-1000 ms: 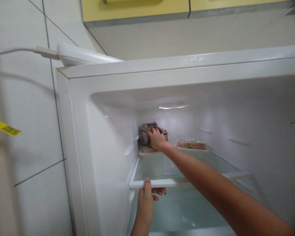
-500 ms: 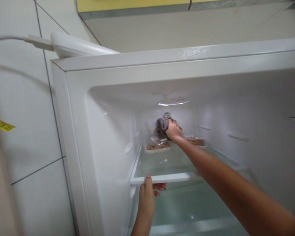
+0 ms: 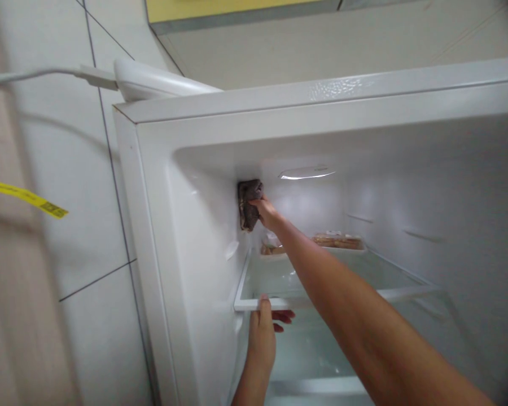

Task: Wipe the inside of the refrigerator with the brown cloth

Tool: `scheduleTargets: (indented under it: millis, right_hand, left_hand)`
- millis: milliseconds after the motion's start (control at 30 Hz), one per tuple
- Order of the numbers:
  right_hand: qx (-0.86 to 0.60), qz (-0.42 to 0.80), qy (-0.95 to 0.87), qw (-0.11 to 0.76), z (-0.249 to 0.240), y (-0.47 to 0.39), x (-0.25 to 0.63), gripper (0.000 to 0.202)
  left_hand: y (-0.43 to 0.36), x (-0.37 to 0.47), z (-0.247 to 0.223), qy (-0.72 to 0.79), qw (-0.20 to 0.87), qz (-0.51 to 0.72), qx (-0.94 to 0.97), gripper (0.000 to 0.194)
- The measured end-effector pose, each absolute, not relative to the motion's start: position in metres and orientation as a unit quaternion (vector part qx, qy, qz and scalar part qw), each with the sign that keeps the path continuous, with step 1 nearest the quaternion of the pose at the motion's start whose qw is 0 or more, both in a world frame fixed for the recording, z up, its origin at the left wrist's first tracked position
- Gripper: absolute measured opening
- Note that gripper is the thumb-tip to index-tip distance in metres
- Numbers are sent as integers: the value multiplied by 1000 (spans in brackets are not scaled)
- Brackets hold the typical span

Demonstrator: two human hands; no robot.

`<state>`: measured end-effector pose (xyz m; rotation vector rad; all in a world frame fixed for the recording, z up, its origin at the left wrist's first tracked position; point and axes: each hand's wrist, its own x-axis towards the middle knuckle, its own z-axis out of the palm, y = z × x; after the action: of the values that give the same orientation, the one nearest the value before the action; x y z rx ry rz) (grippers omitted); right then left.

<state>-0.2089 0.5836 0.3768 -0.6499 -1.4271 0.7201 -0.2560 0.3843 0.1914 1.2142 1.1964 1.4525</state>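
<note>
Inside an open white refrigerator (image 3: pixel 195 254), my right hand (image 3: pixel 267 211) presses a dark grey-brown cloth (image 3: pixel 249 206) against the upper left inner wall, near the back corner. Its fingers are closed on the cloth, which hides part of them. Lower down, my left hand (image 3: pixel 265 332) grips the front edge of the glass shelf (image 3: pixel 296 282). The left thumb lies over the white trim and the fingers are beneath the shelf. At the back of that shelf sit packaged foods: one brownish tray (image 3: pixel 338 242) to the right, and another packet (image 3: pixel 271 248) partly hidden by my right arm.
A second glass shelf (image 3: pixel 313 355) lies below. Under the ceiling is a light cover (image 3: pixel 307 172). On top of the refrigerator, a white device with a cable (image 3: pixel 161 82) rests at the left corner. A yellow tag (image 3: pixel 25 196) hangs at the far left, before the tiled wall (image 3: pixel 68 169).
My right hand has moved the cloth left, from the back wall to the left wall. My left hand stays on the shelf edge. The view has shifted slightly.
</note>
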Motion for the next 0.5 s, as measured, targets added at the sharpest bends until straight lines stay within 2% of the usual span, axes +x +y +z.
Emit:
scheduleTargets:
  millis: [200,333,400,500]
  right_hand:
    - [-231,406,-651,599,356,520,-204,49]
    - [-208,314,-715,589,327,462,-197,58]
    - [-220,235,-751,576,317,438,-195,58]
    - [-209,147,-802,540,313,411,-186,53]
  left_hand:
    - [386,-261,191,522,396,564,503,87]
    - [354,-261,193,571,350,470,575,78]
    - [329,-256,199,591,259,391,656,69]
    - [303,-244,221,590,31,301,749,42]
